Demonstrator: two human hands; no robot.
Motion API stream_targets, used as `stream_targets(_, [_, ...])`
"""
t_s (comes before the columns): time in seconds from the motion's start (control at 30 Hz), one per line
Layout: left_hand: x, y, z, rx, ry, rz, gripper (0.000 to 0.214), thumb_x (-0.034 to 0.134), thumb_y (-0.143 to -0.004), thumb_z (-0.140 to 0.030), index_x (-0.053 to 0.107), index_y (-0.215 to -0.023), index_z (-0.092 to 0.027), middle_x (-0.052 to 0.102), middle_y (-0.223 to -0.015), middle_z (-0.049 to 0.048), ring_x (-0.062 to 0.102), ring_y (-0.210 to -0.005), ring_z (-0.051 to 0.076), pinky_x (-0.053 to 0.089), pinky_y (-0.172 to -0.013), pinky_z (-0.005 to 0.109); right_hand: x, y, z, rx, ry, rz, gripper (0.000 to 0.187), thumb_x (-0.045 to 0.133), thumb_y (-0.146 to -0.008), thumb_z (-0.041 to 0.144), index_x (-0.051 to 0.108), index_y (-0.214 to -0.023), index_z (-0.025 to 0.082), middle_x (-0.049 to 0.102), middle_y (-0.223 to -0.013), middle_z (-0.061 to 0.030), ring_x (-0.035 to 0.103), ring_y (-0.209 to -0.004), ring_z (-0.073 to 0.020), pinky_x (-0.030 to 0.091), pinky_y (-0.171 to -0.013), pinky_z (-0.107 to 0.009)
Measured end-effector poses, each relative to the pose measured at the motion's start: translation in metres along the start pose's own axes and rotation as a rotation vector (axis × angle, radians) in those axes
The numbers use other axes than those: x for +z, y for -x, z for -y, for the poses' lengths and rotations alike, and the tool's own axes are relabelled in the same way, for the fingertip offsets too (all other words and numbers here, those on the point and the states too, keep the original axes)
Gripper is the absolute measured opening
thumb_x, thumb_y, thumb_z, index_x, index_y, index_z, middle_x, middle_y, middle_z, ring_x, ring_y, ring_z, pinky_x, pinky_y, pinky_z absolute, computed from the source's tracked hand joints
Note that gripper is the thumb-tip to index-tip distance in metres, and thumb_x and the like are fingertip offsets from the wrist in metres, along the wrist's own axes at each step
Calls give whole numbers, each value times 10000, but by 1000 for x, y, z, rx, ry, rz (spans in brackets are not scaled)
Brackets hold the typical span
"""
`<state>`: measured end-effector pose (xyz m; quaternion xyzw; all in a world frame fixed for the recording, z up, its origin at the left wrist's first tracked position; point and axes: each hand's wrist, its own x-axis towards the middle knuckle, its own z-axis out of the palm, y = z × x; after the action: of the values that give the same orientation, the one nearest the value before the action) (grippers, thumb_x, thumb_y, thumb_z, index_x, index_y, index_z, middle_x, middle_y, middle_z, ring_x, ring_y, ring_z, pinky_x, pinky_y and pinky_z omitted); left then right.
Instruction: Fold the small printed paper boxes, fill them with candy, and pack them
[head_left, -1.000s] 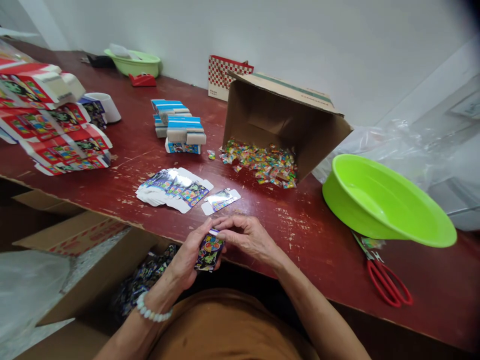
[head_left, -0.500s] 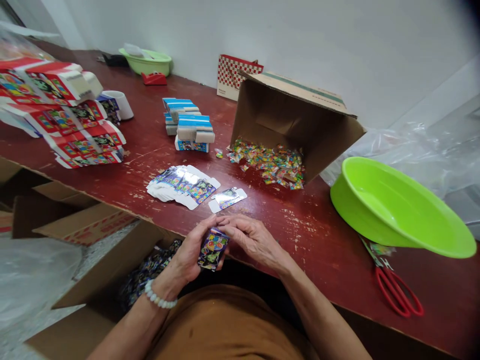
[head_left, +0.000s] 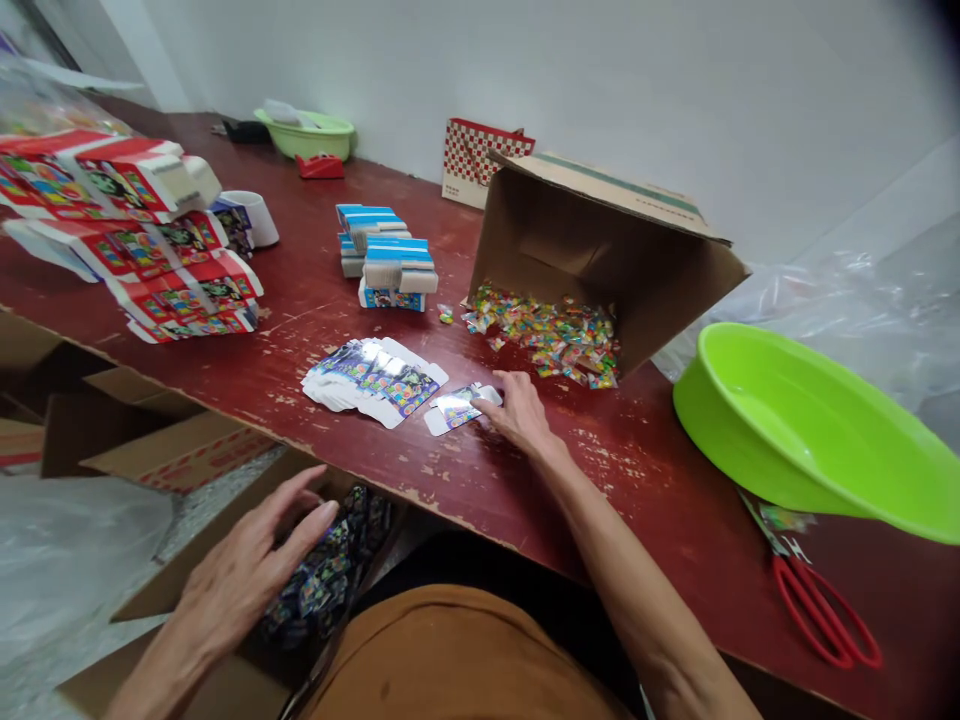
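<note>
My left hand [head_left: 247, 570] hovers open, fingers spread, over a cardboard box [head_left: 187, 560] below the table edge that holds a heap of small dark printed boxes [head_left: 326, 575]. My right hand [head_left: 517, 410] reaches forward on the red table [head_left: 525, 480] and its fingertips touch a single flat unfolded carton [head_left: 457, 407]. Just left of that lies a fanned stack of flat cartons [head_left: 375, 378]. Whether the right fingers pinch the carton or only rest on it is unclear.
A tipped brown carton [head_left: 600, 250] spills small colourful sweets [head_left: 551, 335]. A lime basin [head_left: 810, 430] and red scissors [head_left: 825, 610] sit at the right. Blue-white stacks [head_left: 386, 260], red printed packs [head_left: 142, 240], a white cup [head_left: 255, 215], a far green bowl [head_left: 307, 132] and tape dispenser [head_left: 319, 165].
Both hands held a small folded box at the table edge. The left hand has dropped to the box below without it; the right hand has reached out to the single flat carton.
</note>
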<state>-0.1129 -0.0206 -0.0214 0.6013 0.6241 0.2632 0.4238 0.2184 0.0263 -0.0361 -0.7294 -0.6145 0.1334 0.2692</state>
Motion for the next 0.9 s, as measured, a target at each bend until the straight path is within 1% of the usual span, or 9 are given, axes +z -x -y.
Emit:
stream_targets(0.03, [-3,-1,2,11,-36,-19,605,709,-723,-576,658,-1243,-272,745,-1027,59,664,-974,309,499,-852,357,1,-8,-3,3,63,40,593,724,-786,488,566,-1282,204,513,-1242,-153,494,-1131,-329,416,-923,-460])
stream_targets(0.1, [2,-5,-3,73,-40,-16,581,666,-763,-576,640,-1246,-253,729,-1049,60,648,-998,297,487,-877,359,3,-15,-5,4,139,139,639,750,-736,557,581,-1257,228,480,-1277,-153,464,-1149,-357,417,-891,-469])
stream_targets(0.27, [55,-27,-37,351,-49,-51,439,614,-847,-437,622,-1231,-226,692,-1069,77,645,-938,245,478,-890,350,1,-5,-5,-29,166,236,501,779,-714,545,626,-1074,232,516,-1198,-103,477,-1101,-308,417,-859,-415])
stream_targets(0.37, [86,-40,-59,558,-255,-56,409,541,-908,-382,597,-1271,-201,664,-1154,119,596,-1031,275,425,-957,394,-1,10,-11,-82,159,234,614,782,-712,549,573,-1196,233,528,-1203,-112,489,-1097,-306,413,-873,-423])
stream_targets(0.43, [100,-46,-70,641,-420,3,410,536,-916,-390,606,-1256,-170,649,-1162,155,554,-1064,313,390,-966,434,0,20,-16,-101,146,206,742,782,-708,558,506,-1306,218,512,-1255,-142,485,-1134,-323,409,-902,-444])
stream_targets(0.53, [113,-52,-81,593,-535,112,361,654,-843,-395,658,-1119,-163,633,-1098,173,517,-1064,354,393,-903,444,2,34,-23,-119,87,158,747,764,-741,525,476,-1347,195,510,-1289,-160,489,-1171,-331,409,-950,-462])
stream_targets(0.7, [115,-49,-81,510,-476,200,285,769,-731,-366,636,-904,-182,618,-944,110,536,-1001,334,403,-857,417,3,54,-33,-208,-59,86,679,756,-754,459,507,-1320,177,527,-1291,-163,510,-1178,-312,418,-995,-458])
stream_targets(0.8, [109,-43,-77,432,-387,274,236,702,-782,-350,596,-910,-183,608,-858,55,569,-889,269,429,-806,385,3,60,-28,-171,-148,35,542,778,-704,480,623,-1124,175,573,-1197,-155,518,-1125,-325,424,-962,-465])
stream_targets(0.9, [93,-40,-74,367,-273,388,162,643,-809,-305,577,-889,-180,604,-780,8,578,-775,198,458,-715,317,3,62,-9,-63,-496,131,291,641,-833,474,619,-873,187,607,-860,-45,558,-821,-213,461,-768,-346])
